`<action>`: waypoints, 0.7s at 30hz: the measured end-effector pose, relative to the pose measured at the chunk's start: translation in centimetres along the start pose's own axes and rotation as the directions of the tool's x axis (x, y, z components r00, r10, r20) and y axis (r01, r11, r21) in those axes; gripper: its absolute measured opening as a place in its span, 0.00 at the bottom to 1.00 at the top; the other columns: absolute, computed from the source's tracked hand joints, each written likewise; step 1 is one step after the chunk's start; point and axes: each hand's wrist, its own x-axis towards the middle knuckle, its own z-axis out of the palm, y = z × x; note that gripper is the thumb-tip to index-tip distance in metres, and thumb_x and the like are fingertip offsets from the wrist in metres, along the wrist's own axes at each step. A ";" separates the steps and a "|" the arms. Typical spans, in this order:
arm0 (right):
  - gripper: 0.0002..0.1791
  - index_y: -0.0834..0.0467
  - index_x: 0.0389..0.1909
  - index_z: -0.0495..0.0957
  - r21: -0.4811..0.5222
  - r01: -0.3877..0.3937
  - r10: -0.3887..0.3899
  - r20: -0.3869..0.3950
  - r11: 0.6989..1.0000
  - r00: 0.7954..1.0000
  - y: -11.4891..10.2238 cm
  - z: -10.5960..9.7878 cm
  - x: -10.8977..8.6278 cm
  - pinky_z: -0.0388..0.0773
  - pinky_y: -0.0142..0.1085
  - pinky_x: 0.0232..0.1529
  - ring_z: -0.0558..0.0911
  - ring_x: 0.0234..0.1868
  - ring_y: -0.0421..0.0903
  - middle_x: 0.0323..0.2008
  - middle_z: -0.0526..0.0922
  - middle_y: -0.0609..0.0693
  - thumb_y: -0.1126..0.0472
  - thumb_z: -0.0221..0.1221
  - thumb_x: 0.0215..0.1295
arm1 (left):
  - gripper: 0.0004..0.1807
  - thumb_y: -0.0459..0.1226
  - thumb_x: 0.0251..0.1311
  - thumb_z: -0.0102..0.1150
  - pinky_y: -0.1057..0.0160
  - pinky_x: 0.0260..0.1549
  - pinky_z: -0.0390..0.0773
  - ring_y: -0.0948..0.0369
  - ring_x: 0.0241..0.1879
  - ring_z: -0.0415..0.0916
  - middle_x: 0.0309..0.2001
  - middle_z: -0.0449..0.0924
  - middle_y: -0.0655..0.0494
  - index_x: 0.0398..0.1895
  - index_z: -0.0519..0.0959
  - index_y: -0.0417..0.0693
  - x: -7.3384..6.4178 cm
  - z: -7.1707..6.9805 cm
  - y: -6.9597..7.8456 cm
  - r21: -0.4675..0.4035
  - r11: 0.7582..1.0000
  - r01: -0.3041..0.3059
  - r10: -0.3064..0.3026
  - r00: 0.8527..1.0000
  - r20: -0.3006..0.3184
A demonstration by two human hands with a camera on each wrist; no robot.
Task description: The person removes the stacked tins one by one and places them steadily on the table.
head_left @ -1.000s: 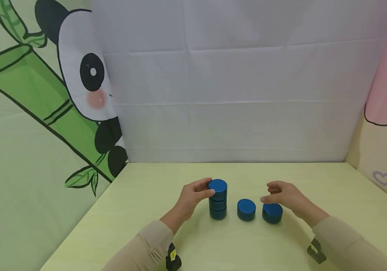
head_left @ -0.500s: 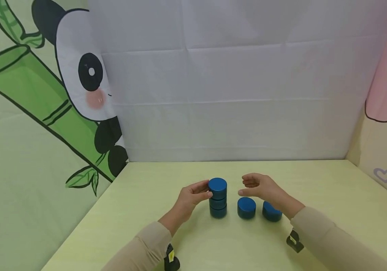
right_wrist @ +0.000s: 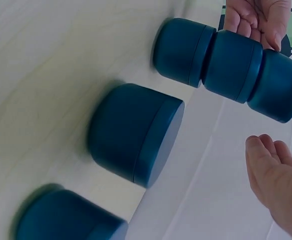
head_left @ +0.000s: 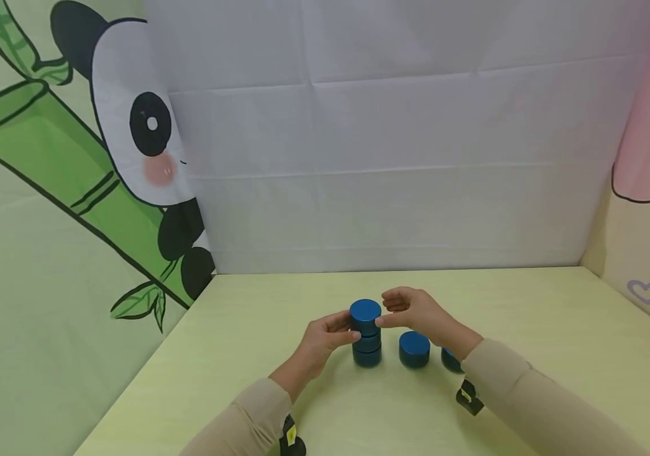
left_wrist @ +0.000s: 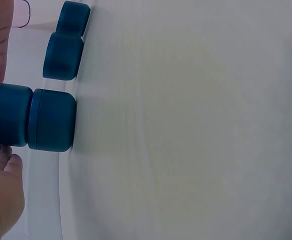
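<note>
Three small round blue lidded containers stand in an upright stack, with the top one (head_left: 366, 311) level with both hands. My left hand (head_left: 323, 339) is at the stack's left side, its fingers and thumb loosely bent and touching or very near it. From the right, my right hand (head_left: 420, 315) reaches toward the top container with relaxed fingers. In the right wrist view a gap separates the right hand (right_wrist: 281, 185) from the stack's middle container (right_wrist: 232, 66). The left wrist view shows the bottom container (left_wrist: 53, 120) flat on the table.
Right of the stack stands a single blue container (head_left: 414, 351). Another one (head_left: 451, 360) beyond it is partly hidden by the right wrist. The pale yellow table (head_left: 245, 304) ends at a white cloth backdrop (head_left: 387, 190). Printed side panels show a panda and a pink figure.
My right hand has moved left from above the rightmost container, past the single one, to beside the stack. My left hand has lowered slightly along the stack. The stack stays put.
</note>
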 end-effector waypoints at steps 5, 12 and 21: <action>0.37 0.65 0.60 0.66 0.007 0.000 0.000 -0.002 1.000 1.000 0.0 0.8 0.2 0.74 0.48 0.54 0.71 0.58 0.59 0.57 0.72 0.60 0.52 0.67 0.53 | 0.31 0.34 0.53 0.65 0.54 0.59 0.68 0.49 0.63 0.64 0.61 0.69 0.43 0.62 0.69 0.40 -0.1 0.0 -0.1 0.012 1.000 0.012 -0.012 1.000 -0.002; 0.37 0.64 0.61 0.67 0.037 -0.004 0.004 -0.015 0.999 1.000 -0.4 1.4 0.5 0.74 0.46 0.55 0.71 0.58 0.56 0.57 0.72 0.58 0.54 0.67 0.52 | 0.31 0.34 0.53 0.65 0.54 0.59 0.68 0.50 0.63 0.64 0.61 0.69 0.44 0.62 0.69 0.40 0.0 0.0 -0.2 0.020 1.000 0.015 -0.015 1.000 0.003; 0.35 0.65 0.61 0.66 0.064 0.016 -0.016 -0.010 0.998 1.000 -0.9 1.8 0.7 0.76 0.44 0.52 0.75 0.53 0.52 0.55 0.74 0.59 0.56 0.67 0.53 | 0.31 0.33 0.53 0.65 0.54 0.59 0.69 0.51 0.62 0.65 0.61 0.70 0.45 0.62 0.69 0.41 0.2 0.1 -0.3 0.009 1.000 0.006 -0.006 1.000 0.024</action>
